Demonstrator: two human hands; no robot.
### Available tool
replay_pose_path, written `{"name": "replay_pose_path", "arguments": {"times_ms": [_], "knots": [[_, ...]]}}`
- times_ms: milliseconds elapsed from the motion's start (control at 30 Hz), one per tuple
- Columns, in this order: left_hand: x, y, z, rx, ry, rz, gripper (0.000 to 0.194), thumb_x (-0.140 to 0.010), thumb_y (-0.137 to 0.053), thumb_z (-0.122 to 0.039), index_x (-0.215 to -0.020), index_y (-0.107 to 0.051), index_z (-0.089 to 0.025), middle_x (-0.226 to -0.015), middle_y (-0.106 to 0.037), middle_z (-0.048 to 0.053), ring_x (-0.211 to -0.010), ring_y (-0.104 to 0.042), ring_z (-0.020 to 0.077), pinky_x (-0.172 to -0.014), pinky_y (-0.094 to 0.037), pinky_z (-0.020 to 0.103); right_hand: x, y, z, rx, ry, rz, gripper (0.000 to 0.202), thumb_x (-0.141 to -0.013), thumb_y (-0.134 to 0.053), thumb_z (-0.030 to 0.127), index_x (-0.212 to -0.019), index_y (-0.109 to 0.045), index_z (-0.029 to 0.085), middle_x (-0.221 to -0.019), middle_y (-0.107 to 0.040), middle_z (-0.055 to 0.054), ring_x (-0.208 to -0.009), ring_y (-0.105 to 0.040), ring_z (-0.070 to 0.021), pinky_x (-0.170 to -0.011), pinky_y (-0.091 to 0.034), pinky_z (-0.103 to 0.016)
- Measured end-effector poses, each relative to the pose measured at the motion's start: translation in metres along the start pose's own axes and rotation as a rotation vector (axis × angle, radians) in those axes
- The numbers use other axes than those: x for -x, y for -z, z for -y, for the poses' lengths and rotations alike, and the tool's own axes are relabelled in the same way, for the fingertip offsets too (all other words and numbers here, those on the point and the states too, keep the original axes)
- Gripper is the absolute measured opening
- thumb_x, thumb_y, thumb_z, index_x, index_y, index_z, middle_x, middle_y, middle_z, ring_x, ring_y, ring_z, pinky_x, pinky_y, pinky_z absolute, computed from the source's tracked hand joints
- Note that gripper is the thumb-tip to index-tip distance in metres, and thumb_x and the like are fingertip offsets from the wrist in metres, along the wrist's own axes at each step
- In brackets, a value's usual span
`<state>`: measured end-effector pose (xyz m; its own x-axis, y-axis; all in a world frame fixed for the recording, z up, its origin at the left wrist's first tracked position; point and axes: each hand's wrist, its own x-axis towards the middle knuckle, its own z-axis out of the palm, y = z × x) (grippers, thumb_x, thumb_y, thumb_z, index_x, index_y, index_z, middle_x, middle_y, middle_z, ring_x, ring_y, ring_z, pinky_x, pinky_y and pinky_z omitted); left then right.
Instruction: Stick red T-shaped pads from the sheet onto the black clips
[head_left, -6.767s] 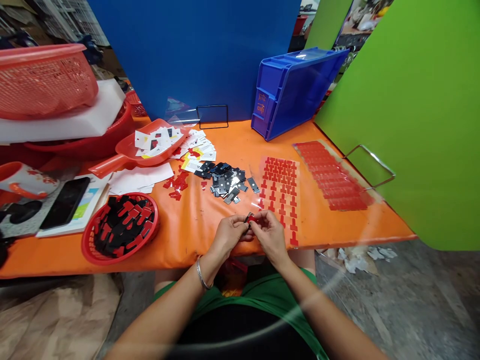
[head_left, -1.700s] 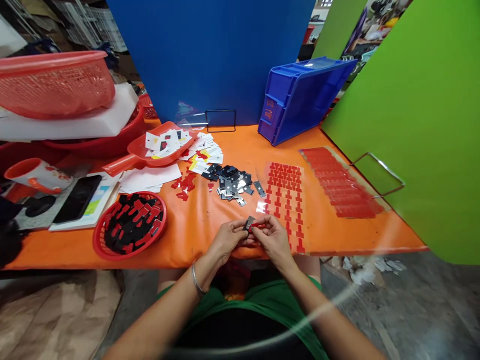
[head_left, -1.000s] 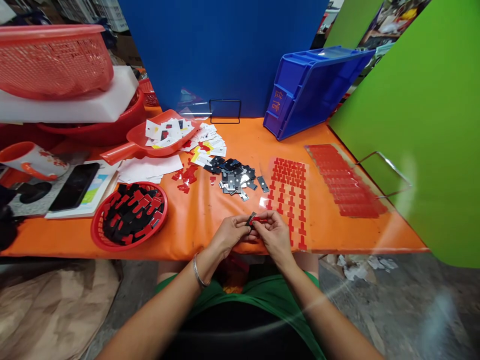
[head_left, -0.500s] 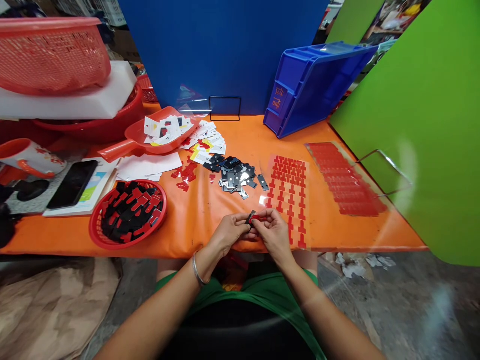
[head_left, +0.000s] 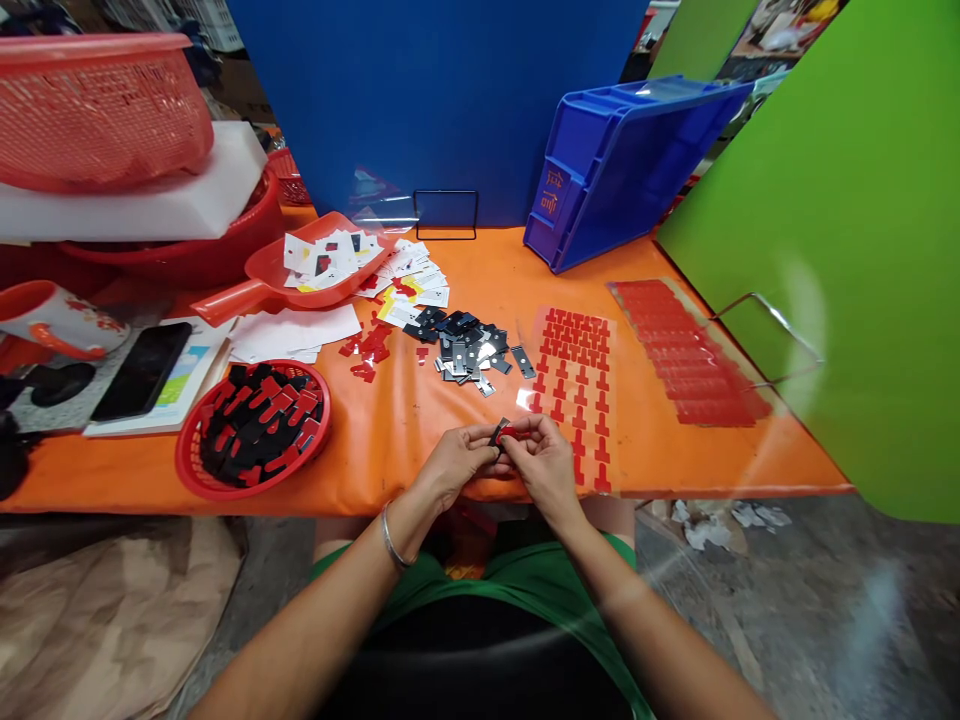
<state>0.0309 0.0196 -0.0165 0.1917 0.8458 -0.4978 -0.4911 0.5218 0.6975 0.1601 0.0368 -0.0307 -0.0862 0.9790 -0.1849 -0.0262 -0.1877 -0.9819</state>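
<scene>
My left hand (head_left: 454, 462) is closed, pinching a small black plate (head_left: 496, 432) near the table's front edge. Opposite it, my right hand (head_left: 546, 462) is closed on a red T-shaped sticker (head_left: 513, 432), which meets the plate; my fingers partly hide both. Just beyond my hands lies a pile of black plates (head_left: 471, 348), some shiny. To the right, a clear sheet (head_left: 545, 322) carries rows of red T-shaped stickers. A red basket (head_left: 184, 452) at the left holds black plates with red pieces on them.
Loose red pieces (head_left: 367, 350) and printed cards lie left of the pile. Behind them stands a red dustpan (head_left: 259, 268). Farther left are a phone (head_left: 142, 372) and a mug (head_left: 52, 318). A blue crate (head_left: 577, 180) leans at the back; another red sheet (head_left: 686, 350) lies far right.
My hands stay together around the plate and sticker, with only slight finger movement. The whole view has shifted a little.
</scene>
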Motion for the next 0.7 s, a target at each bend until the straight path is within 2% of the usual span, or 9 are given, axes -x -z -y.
{"name": "replay_pose_path", "arguments": {"times_ms": [200, 400, 500, 567, 700], "knots": [[0.002, -0.006, -0.004, -0.008, 0.009, -0.066, 0.018, -0.075, -0.066, -0.012, -0.092, -0.07, -0.007, -0.079, -0.072, 0.009, -0.063, -0.068, 0.013, -0.068, -0.057, 0.025, 0.0, 0.0, -0.001, 0.002, 0.035, 0.006, 0.026, -0.071, -0.071, 0.036, -0.081, -0.051, 0.023, -0.067, -0.059, 0.004, -0.051, -0.061, -0.0124, -0.044, -0.054, -0.024], [0.001, -0.013, 0.001, -0.055, -0.033, -0.174, 0.018, -0.079, -0.057, -0.007, -0.092, -0.068, -0.007, -0.069, -0.071, 0.007, -0.057, -0.068, 0.0134, -0.062, -0.057, 0.024, 0.007, -0.003, -0.001, 0.044, 0.13, -0.026, 0.02, -0.078, -0.065, 0.04, -0.081, -0.054, 0.023, -0.068, -0.058, 0.002, -0.055, -0.06, -0.0133, -0.049, -0.055, -0.026], [0.001, -0.013, 0.004, -0.064, -0.065, -0.173, 0.017, -0.078, -0.057, -0.008, -0.092, -0.068, -0.007, -0.068, -0.07, 0.006, -0.055, -0.066, 0.0128, -0.06, -0.057, 0.024, 0.008, -0.002, 0.002, 0.153, 0.289, -0.095, 0.017, -0.08, -0.063, 0.037, -0.08, -0.059, 0.021, -0.092, -0.061, -0.005, -0.066, -0.061, -0.0138, -0.058, -0.055, -0.028], [0.001, -0.012, 0.005, -0.069, -0.08, -0.159, 0.017, -0.078, -0.058, -0.009, -0.091, -0.068, -0.007, -0.067, -0.07, 0.005, -0.053, -0.065, 0.0117, -0.059, -0.056, 0.023, 0.006, -0.001, 0.005, 0.252, 0.374, -0.146, 0.015, -0.08, -0.063, 0.034, -0.078, -0.061, 0.019, -0.107, -0.056, -0.008, -0.073, -0.06, -0.014, -0.062, -0.054, -0.029], [0.001, -0.012, 0.005, -0.077, -0.081, -0.159, 0.017, -0.079, -0.054, -0.007, -0.09, -0.066, -0.006, -0.064, -0.068, 0.005, -0.052, -0.063, 0.0098, -0.059, -0.056, 0.022, -0.003, 0.002, 0.006, 0.32, 0.354, -0.159, 0.014, -0.077, -0.064, 0.032, -0.073, -0.061, 0.018, -0.1, -0.056, -0.007, -0.076, -0.059, -0.0157, -0.063, -0.052, -0.029]]}}
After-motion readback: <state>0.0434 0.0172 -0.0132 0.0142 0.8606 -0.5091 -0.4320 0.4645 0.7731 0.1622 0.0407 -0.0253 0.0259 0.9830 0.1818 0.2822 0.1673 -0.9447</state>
